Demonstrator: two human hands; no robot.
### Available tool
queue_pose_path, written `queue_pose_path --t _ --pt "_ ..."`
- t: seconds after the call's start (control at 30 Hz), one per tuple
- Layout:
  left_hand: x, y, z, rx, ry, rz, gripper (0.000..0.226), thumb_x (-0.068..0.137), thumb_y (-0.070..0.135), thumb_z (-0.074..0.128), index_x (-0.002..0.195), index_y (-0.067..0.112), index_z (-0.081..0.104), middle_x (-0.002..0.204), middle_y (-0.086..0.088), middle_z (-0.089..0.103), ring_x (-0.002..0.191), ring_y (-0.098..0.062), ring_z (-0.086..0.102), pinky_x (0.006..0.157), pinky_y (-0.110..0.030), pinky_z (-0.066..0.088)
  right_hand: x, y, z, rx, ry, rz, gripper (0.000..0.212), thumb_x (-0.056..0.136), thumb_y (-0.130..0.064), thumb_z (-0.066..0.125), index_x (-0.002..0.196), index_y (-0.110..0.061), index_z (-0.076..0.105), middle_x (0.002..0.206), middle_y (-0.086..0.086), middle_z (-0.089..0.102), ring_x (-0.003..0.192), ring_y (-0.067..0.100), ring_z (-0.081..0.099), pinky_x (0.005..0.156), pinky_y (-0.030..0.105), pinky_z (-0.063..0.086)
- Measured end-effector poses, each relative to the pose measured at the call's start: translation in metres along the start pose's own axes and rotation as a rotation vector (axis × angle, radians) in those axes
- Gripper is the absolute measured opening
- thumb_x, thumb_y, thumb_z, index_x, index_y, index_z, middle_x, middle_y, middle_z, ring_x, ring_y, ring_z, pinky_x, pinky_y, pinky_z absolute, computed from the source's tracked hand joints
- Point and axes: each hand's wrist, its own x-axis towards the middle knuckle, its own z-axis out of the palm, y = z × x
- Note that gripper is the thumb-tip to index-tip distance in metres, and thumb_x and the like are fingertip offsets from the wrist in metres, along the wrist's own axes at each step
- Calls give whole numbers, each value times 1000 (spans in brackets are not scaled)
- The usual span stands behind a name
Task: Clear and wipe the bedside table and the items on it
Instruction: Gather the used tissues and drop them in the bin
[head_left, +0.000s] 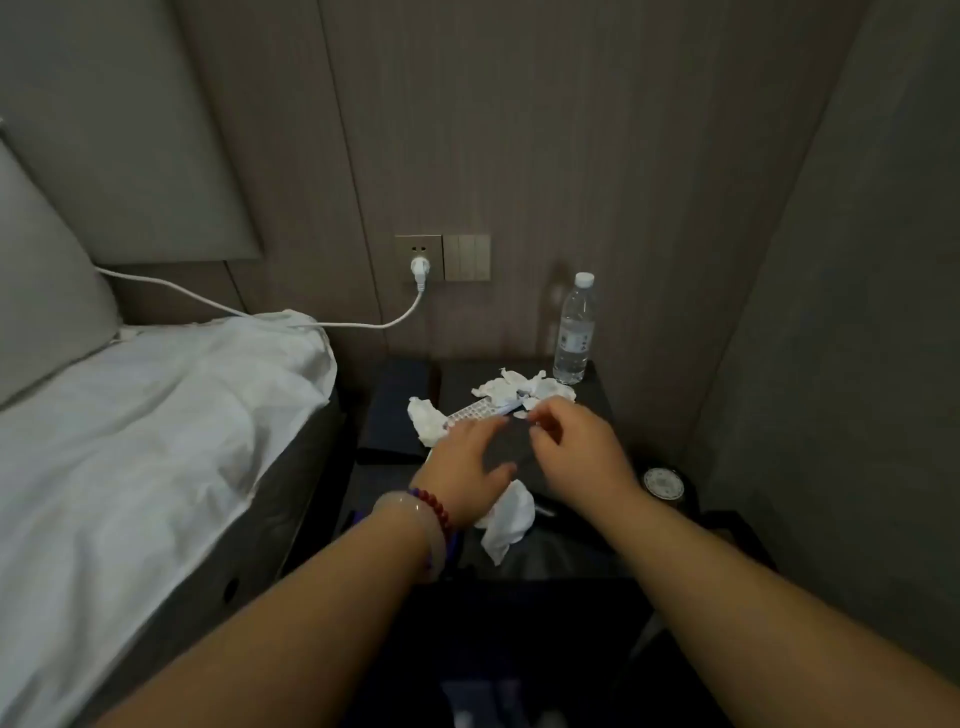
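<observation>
Premises: bedroom, hotel type in appearance. A bed with rumpled white sheet (156, 415) and grey padded headboard (130, 130) lies at 9 o'clock. A dark square bedside table (457, 376) stands just beside it. The brown panelled wall (519, 130) at 12 o'clock carries a brass-coloured socket plate (418, 247), white plug (418, 267) inserted, and an adjoining switch panel (467, 257).

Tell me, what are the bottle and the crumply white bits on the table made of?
The bottle looks like clear, shiny plastic: you can see through it. The crumply white bits look like soft tissue paper, wrinkled with ragged edges. The table is dark and smooth; wood or laminate, I cannot tell.
</observation>
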Motion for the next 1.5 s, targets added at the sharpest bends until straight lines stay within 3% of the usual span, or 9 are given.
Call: queue_pose_path --t 0.13,0.23,0.4,0.57,0.7,0.8,0.93,1.2,1.5 --pt "-22 -32 51 340 -250 -149 90 80 55 62 148 50 4 162 0 -10 147 -32 0 117 -49 22 -28 45 13 -35 37 133 19 86 -11 60 99 -24 65 101 -2 64 90 15 62 78 26 46" --pt "-19 -46 81 402 -332 -136 91 83 54 61 146 53 -5 158 3 -26 147 -32 -12 116 -54 22 -41 73 25 -41 3 167 22 86 -9 61 100 -25 65 100 -6 59 89 8 59 73 12 41" --pt "-6 -64 104 372 -336 -109 68 94 30 50 150 40 13 154 -6 19 131 -29 30 107 -38 34 -36 92 39 -53 4 137 26 85 -8 62 93 -33 60 95 -13 56 85 -1 57 72 4 37" --pt "6 -66 90 156 -38 -3 37 91 20 52 128 23 55 119 -1 48 109 -17 47 95 -25 39 -21 97 50 -35 19 114 24 82 -3 62 96 -23 66 95 -9 57 87 6 58 80 13 44" --pt "39 -80 57 181 250 -25 21 84 20 54 102 16 64 100 -6 55 93 -24 50 82 -34 45 -6 91 63 -18 2 113 23 84 -4 61 98 -22 66 96 -10 56 87 3 57 76 5 39" --pt "61 -93 32 203 352 -96 20 87 14 56 105 14 64 105 -9 52 97 -28 47 84 -35 43 1 87 72 -17 -25 98 22 85 -8 61 99 -25 64 96 -12 54 85 1 55 73 2 38" --pt "93 -114 4 179 404 -248 23 93 12 52 113 16 61 121 -9 44 109 -26 48 93 -32 42 5 88 82 -45 -53 72 22 87 -11 60 102 -27 63 101 -13 55 94 5 56 83 21 47" --pt "114 -147 32 344 -10 -391 55 94 42 47 144 27 31 153 -9 26 136 -29 30 113 -42 30 47 90 92 -144 6 63 31 89 -17 58 118 -28 58 121 -10 51 116 11 44 95 27 43" --pt "122 -163 19 171 241 -238 42 89 12 61 130 16 56 129 -8 54 117 -24 52 96 -25 35 112 106 94 -297 108 114 40 90 -27 58 130 -29 53 132 -5 47 121 20 42 94 38 47"
